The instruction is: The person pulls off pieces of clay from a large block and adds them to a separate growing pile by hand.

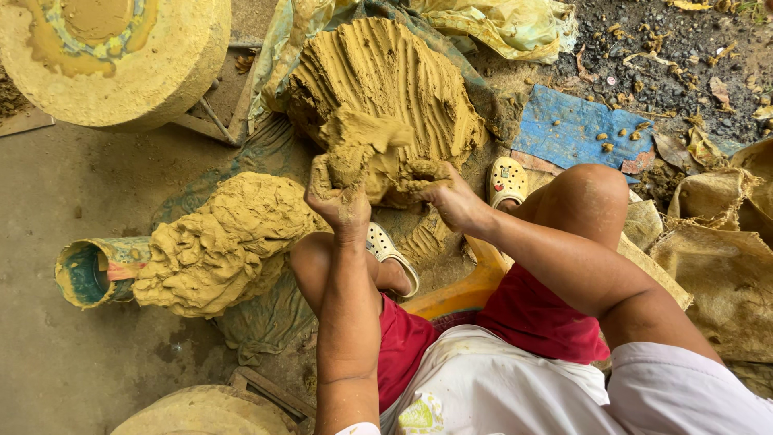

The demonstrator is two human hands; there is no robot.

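A big mound of wet yellow-brown clay (pixel 394 76), scored with finger grooves, lies on a sheet in front of me. My left hand (pixel 338 201) grips a chunk of clay (pixel 358 149) pulled from the mound's near edge. Beside it, my right hand (pixel 447 193) digs its fingers into the mound's lower edge. Both hands are smeared with clay. My knees flank the hands as I sit low.
A second lump of clay (pixel 221 242) lies at the left beside a clay-coated tube (pixel 88 270). A round clay-covered wheel (pixel 113 56) sits top left. Plastic sheeting (pixel 499 24), a blue scrap (pixel 572 129) and sacks (pixel 725 266) lie on the right. My sandals (pixel 507 181) rest by the mound.
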